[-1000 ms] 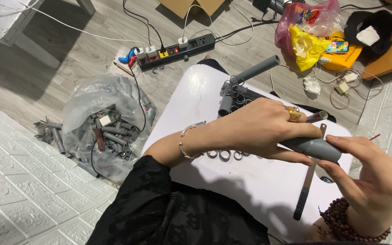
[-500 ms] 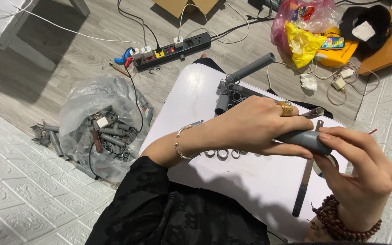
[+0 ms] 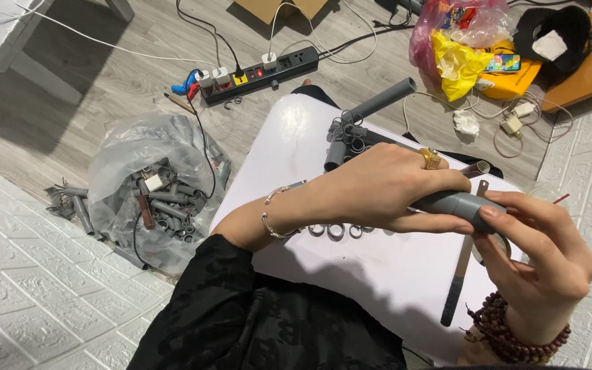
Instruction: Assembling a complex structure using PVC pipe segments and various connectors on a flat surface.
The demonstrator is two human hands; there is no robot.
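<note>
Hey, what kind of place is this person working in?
Probably a room at home used as a makeshift workspace on the floor: a small white table stands on wood-look flooring, with a power strip and a clear plastic bag of grey pipe pieces lying beside it.

Black patterned sleeve on left arm. Left hand (image 3: 378,188): gold ring, thin silver bangle at wrist. Right hand (image 3: 539,257): dark brown-red beaded bracelet at wrist, longish bare nails.
</note>
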